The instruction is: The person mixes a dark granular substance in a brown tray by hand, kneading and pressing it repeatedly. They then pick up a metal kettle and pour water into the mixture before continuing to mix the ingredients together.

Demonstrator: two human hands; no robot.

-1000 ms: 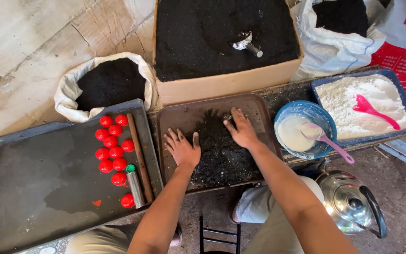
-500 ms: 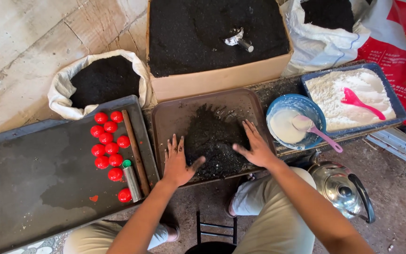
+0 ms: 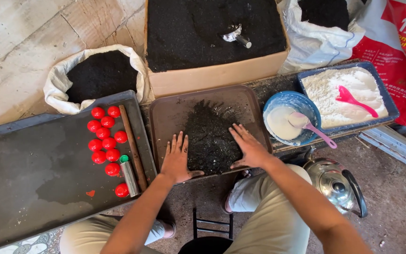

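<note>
Black powder heap sits mid brown tray, squarely between both hands. Left hand and right hand lie flat, fingers spread, flanking it (neither grips anything); right slightly farther forward.

A red-and-white printed sack lies far right, beside a cardboard box.

1. A heap of powder is piled in the middle tray, between both hands.
2. A tray of caps is set left of it.
3. A bowl is placed right of it.
4. A box is set behind it.
</note>
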